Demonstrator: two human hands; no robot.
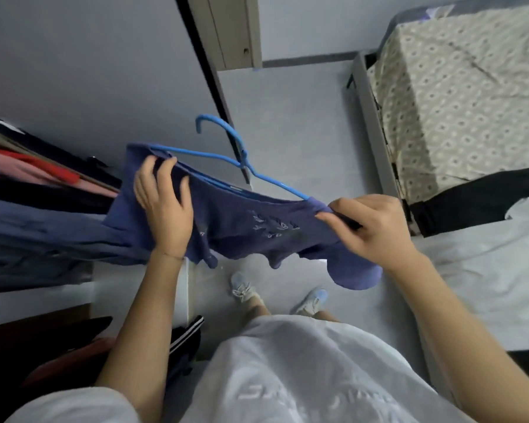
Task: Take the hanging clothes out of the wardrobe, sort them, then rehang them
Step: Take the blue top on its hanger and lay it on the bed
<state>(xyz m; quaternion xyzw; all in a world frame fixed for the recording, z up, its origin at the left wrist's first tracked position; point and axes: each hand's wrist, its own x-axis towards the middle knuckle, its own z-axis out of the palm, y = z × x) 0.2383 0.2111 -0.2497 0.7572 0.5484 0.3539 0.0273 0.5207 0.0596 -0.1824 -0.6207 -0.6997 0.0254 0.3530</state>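
Holding a dark blue shirt (242, 227) stretched between both hands, the person stands at chest height over a pale floor (287, 117), beside an open wardrobe (37, 303) on the left.

The shirt sits on a light blue hanger (226, 154). The hook points up and away from the person. The wire's middle is exposed above the neckline and both ends run into the shoulders. A pale embroidered motif shows on the chest, and a sleeve droops below the right wrist.

The left hand (162, 206) lies over one shoulder of the shirt, back toward the camera, fingers spread apart and bent over the top edge at the hanger's end, thumb pressed on the cloth.

The right hand (376, 230) pinches the opposite shoulder, thumb and forefinger closed together on the fabric where the hanger arm enters it; remaining fingers are curled.

Hanging clothes (28, 190) in red, pink, black and blue fill the wardrobe, close to the left hand. A bed (455, 102) with a patterned cover stands on the right. Two pale shoes (245, 290) are visible below the shirt.
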